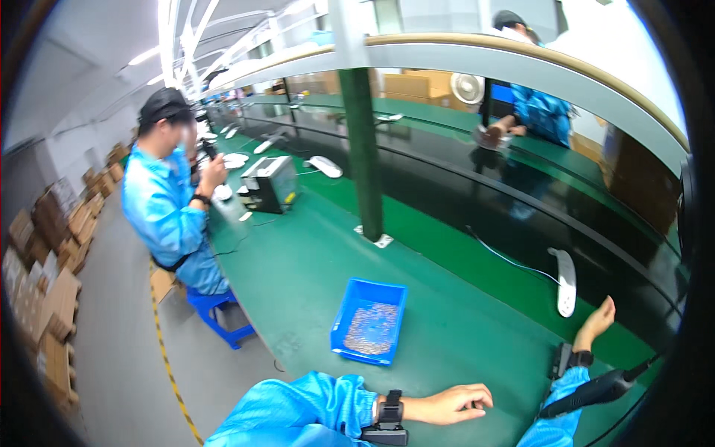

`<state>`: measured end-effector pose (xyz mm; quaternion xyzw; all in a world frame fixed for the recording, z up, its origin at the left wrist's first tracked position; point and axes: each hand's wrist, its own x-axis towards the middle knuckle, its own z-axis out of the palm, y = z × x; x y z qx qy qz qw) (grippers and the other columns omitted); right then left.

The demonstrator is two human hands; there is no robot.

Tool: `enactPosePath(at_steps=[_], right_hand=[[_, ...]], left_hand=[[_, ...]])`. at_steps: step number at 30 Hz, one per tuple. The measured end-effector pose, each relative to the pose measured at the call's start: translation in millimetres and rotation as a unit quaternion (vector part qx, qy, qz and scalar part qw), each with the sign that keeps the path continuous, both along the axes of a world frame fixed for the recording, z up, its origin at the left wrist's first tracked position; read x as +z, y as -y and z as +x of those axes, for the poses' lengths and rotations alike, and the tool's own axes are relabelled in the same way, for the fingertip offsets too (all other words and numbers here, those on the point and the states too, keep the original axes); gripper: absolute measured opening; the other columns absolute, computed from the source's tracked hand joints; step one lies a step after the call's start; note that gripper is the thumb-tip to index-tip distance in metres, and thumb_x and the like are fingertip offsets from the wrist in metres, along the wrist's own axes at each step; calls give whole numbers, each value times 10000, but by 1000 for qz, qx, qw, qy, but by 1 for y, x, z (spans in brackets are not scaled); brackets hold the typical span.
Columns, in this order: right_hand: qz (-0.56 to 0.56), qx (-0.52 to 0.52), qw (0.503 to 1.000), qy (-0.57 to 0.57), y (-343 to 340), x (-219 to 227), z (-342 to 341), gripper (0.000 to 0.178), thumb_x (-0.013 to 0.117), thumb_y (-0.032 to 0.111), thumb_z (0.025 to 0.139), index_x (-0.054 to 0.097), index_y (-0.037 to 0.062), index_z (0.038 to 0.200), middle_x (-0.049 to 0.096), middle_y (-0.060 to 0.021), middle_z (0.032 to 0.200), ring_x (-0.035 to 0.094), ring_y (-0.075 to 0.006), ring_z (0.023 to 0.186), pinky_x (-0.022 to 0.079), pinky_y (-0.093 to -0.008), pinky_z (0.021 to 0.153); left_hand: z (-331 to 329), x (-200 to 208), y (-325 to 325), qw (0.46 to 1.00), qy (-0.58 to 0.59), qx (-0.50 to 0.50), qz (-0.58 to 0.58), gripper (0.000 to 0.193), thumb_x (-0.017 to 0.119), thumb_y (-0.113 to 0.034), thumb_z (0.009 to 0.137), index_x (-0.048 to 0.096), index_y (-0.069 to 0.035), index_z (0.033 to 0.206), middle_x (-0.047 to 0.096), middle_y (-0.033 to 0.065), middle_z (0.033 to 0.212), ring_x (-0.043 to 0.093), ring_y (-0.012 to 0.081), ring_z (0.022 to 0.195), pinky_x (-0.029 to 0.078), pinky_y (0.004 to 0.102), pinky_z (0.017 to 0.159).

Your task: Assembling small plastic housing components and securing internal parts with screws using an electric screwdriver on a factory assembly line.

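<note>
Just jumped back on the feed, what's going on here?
Neither of the wearer's hands appears to hold anything. The left hand is over the green table, to the lower right of a blue bin of small pieces, too small to identify. The right hand is near a white elongated device. Farther along at the left, a seated co-worker in blue holds up a dark object.

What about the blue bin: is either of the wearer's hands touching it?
No, green table shows between the blue bin and the left hand, and the right hand is farther right.
</note>
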<state>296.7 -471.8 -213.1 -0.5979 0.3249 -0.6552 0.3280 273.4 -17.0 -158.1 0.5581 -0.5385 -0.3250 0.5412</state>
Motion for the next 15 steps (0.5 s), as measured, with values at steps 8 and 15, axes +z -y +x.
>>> enactPosePath(at_steps=[8, 15], right_hand=[[57, 73, 996, -5, 17, -20, 13, 330, 499, 274, 888, 584, -8, 1036, 586, -96, 1063, 521, -181, 1003, 369, -281, 900], [76, 89, 993, -4, 22, -22, 15, 313, 478, 237, 893, 571, -22, 1042, 597, -102, 1040, 542, -191, 977, 385, -283, 883]], left_hand=[[7, 6, -3, 970, 102, 127, -181, 240, 443, -246, 916, 516, -18, 930, 513, 63, 857, 519, 143, 777, 431, 259, 629], [0, 19, -5, 980, -124, 135, -78, 301, 416, -225, 933, 405, -11, 1145, 436, 8, 657, 464, 96, 618, 380, 243, 576]])
